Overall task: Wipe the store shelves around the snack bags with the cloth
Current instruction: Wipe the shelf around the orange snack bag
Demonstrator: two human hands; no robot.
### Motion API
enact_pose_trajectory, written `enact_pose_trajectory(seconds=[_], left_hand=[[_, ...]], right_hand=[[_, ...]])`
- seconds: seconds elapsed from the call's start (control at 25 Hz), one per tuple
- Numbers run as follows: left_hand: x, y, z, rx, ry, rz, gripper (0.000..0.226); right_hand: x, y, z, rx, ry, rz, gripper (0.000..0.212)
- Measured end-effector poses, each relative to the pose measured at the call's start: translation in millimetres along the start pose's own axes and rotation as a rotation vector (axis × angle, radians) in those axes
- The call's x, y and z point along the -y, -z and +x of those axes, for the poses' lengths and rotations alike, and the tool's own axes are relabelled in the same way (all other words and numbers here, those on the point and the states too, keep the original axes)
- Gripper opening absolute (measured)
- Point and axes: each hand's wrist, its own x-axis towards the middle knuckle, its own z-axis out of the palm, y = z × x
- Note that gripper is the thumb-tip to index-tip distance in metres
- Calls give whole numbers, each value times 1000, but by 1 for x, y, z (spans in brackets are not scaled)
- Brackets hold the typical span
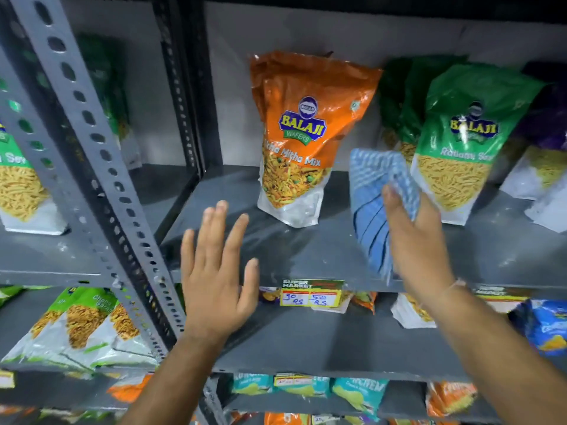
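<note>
A blue checked cloth (pixel 372 207) is gripped in my right hand (pixel 414 237), held up above the grey metal shelf (pixel 306 250) between two snack bags. An orange Balaji bag (pixel 300 133) stands upright at the middle of that shelf. A green Balaji bag (pixel 466 142) stands to the right, just behind the cloth. My left hand (pixel 217 265) hovers open, fingers spread, over the shelf's front left part, in front of the orange bag and apart from it.
A perforated grey upright (pixel 92 167) runs diagonally at left. More green bags stand behind it (pixel 18 179) and on the lower shelf (pixel 82 326). A price label (pixel 311 292) hangs on the shelf's front edge. Blue (pixel 546 329) and teal (pixel 359 394) packs lie below.
</note>
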Motion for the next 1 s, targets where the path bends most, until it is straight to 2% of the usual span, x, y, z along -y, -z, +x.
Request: enact_pose_trajectory(seconds=[0.12,0.24,0.48,0.56,0.72,0.84,1.0], left_hand=[[-25,-12,25,249,79,58,65],[-22,-18,25,332,106,121,65],[-21,-14,26,423,126,167,66],[-25,-12,27,435,131,168,66],[-27,-10,26,430,139,161,64],[-27,-11,27,412,153,167,62],[-30,-9,28,406,146,156,61]], right_hand=[[1,25,54,-99,0,-128,33],[-24,24,102,-102,-14,-270,33],[-83,-23,176,26,-59,-664,31],[-95,-39,192,155,-88,-734,32],[-121,-54,191,690,-134,-879,43],[-133,-58,193,751,-132,-938,54],[-143,-55,190,750,-112,-904,52]])
